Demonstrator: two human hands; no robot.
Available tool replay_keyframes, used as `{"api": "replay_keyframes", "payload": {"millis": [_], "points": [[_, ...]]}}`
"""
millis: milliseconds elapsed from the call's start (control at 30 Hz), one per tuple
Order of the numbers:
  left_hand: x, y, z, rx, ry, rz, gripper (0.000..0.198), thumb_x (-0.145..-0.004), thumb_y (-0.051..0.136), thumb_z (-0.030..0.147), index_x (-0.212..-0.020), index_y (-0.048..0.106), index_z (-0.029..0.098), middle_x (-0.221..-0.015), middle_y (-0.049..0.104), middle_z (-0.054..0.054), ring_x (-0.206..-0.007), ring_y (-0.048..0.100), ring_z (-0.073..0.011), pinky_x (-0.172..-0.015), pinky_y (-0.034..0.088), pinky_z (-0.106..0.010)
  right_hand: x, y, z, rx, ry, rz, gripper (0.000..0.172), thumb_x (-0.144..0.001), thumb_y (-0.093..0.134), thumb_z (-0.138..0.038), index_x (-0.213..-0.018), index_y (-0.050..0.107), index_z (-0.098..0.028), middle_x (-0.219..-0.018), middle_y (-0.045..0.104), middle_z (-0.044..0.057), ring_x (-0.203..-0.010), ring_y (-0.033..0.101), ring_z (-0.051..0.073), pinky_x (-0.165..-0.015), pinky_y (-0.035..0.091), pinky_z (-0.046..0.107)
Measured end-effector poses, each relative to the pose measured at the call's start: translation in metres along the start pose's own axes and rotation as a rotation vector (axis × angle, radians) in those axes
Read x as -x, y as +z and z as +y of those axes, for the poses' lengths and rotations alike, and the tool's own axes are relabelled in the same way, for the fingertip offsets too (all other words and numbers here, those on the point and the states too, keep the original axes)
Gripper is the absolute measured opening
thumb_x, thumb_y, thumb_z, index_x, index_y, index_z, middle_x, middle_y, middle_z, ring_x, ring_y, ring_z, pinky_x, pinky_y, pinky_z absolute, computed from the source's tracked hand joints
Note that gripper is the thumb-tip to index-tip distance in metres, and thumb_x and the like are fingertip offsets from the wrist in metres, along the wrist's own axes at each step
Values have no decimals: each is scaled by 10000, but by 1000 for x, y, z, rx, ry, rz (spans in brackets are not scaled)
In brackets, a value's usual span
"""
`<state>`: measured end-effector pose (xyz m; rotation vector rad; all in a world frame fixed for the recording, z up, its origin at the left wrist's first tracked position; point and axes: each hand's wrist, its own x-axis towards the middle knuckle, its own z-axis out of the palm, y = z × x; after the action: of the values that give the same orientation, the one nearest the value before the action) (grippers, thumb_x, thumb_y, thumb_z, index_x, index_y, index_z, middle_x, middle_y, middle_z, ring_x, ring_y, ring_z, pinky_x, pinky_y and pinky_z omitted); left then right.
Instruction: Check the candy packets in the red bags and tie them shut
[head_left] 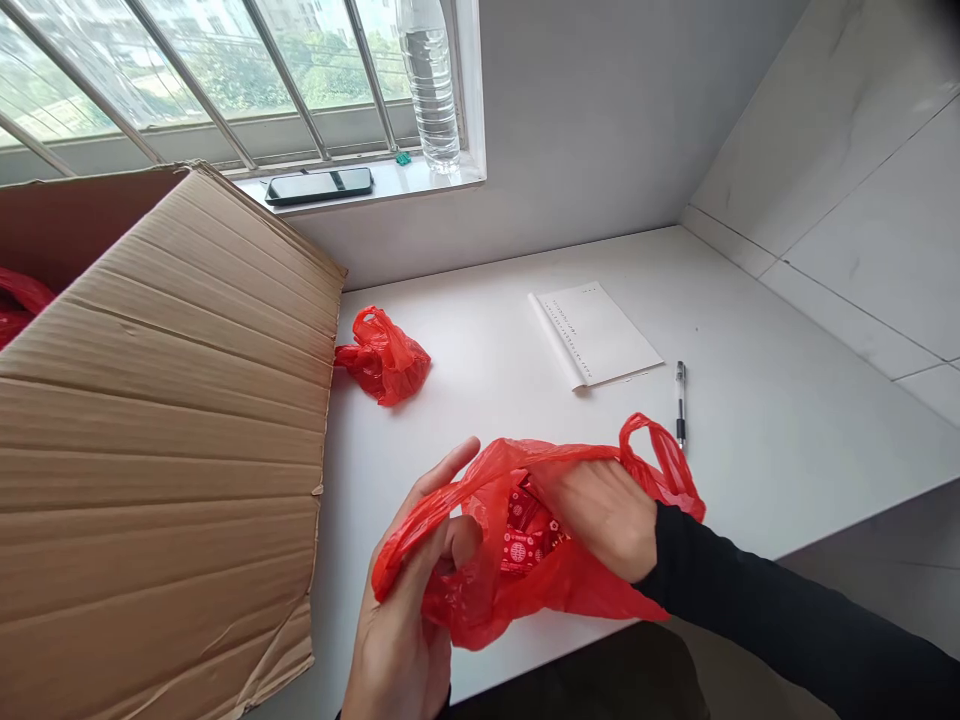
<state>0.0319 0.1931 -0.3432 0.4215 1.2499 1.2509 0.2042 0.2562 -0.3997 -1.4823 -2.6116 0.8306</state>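
A red plastic bag (487,600) sits near the front edge of the white table, its mouth spread wide. My left hand (405,610) holds it by one handle, which loops around the hand; one finger points outward. My right hand (611,510) reaches down into the bag, and its fingers are hidden by the plastic and the contents. Several small red packets with printed designs (521,550) show inside, between my two hands. The bag's other handle (660,455) stands up loosely beyond my right wrist.
An opened cardboard box (187,400) stands at left, red plastic inside. A smaller red bag (386,360) lies beside it. Farther back are a notebook (600,335) and a pen (681,405). A phone (319,186) and a water bottle (433,95) rest on the windowsill.
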Motion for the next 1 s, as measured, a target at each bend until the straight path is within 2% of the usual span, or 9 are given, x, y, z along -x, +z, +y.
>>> {"api": "replay_keyframes", "payload": {"millis": [133,300,467,600,667,767,833,900,1000], "points": [[0,2,1,5,-13,12,506,-808,851,462,-1281,793,292,-582,489,46,-490,416,-96,-501,436,-192,-2,6,1,19,4,-41,242,-964,578,-138,-1192,602,-213,-1004,712,73,-909,660,218,-794,453,314],[1,2,2,-5,-36,-10,504,-857,806,461,-1331,760,295,-581,571,36,-491,444,-125,-521,439,-231,-5,9,1,30,20,-38,231,-964,580,-131,-1186,597,-191,-977,710,79,-862,658,220,-750,445,314],[-1,-1,2,-12,0,-17,546,-855,799,474,-1355,746,263,-559,519,47,-464,415,-119,-502,416,-241,-4,-2,-3,-16,2,36,200,-1050,438,-150,-1099,623,-208,-1013,713,75,-915,661,216,-796,465,327],[-2,4,3,28,22,16,467,-853,809,410,-1288,787,241,-561,499,45,-486,435,-125,-612,510,-269,1,0,-8,17,54,19,228,-1050,412,-144,-1085,629,-207,-905,706,57,-751,645,199,-657,424,322],[-2,6,3,42,42,38,464,-861,804,415,-1284,790,227,-548,490,46,-501,437,-137,-682,544,-298,3,6,-9,68,35,10,239,-1034,422,-139,-1125,633,-204,-923,703,61,-719,638,201,-610,393,325],[-2,8,3,57,33,58,468,-832,838,395,-1266,800,224,-562,496,40,-498,419,-124,-585,510,-257,4,15,-8,102,8,-15,279,-1009,474,-141,-1234,633,-186,-1034,707,92,-839,676,241,-656,433,346],[-3,9,3,55,25,64,463,-816,854,380,-1248,808,219,-575,508,31,-496,407,-115,-511,461,-229,4,18,-8,84,22,-60,269,-1019,478,-152,-1227,648,-165,-1056,711,107,-912,687,264,-712,472,370],[-3,10,3,53,33,75,461,-823,851,405,-1239,813,208,-574,515,26,-506,410,-116,-520,473,-231,5,16,-12,47,60,-84,264,-1050,442,-181,-1183,670,-165,-1016,723,100,-883,695,266,-716,490,387],[-1,12,5,57,46,97,470,-829,850,447,-1230,818,205,-584,557,21,-545,466,-120,-625,539,-242,16,-3,-23,-91,56,40,228,-1061,485,-247,-1107,702,-195,-975,737,68,-865,699,256,-741,511,398]]}}
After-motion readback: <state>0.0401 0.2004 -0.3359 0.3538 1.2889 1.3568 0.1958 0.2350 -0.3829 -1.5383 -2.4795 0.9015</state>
